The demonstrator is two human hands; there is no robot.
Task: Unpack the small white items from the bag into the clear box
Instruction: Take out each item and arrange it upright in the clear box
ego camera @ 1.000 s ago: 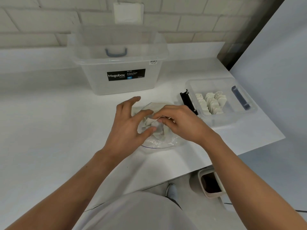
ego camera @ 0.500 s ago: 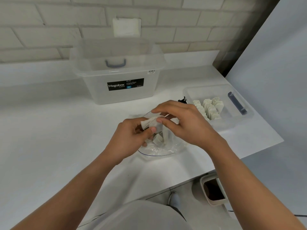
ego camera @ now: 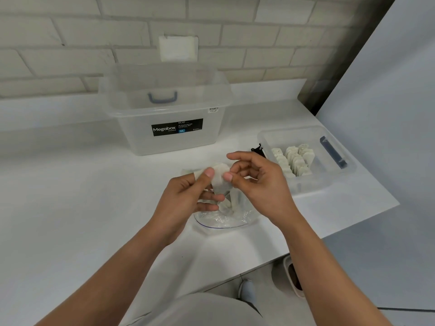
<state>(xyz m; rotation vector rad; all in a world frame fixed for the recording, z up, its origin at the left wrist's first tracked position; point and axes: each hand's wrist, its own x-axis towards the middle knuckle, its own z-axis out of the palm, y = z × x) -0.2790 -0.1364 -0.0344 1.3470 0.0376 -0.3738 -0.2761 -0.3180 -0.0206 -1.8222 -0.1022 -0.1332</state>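
A: How far along is it?

B: Well under way, I'd judge. The clear box (ego camera: 306,161) on the right of the table (ego camera: 70,196) already holds rows of white items (ego camera: 293,160), standing on edge and filling its left half. The right half by the blue handle looks bare.

A: And what's left?

B: At least a few pieces lie in the bag (ego camera: 226,216), which sits flat on the table just below the hands — I can't count them through the crinkled plastic.

A: What are the hands doing?

B: The left hand (ego camera: 186,201) pinches one item (ego camera: 219,180) between thumb and forefinger, lifted above the bag. The right hand (ego camera: 261,184) pinches its other edge with thumb and a finger, the forefinger raised free. So the piece is between both hands, not yet in the box.

A: Anything in the way?

B: Not much. A black clip (ego camera: 257,149) lies at the box's left rim, close to the path across. The big lidded tub (ego camera: 164,118) stands behind, well apart from it.
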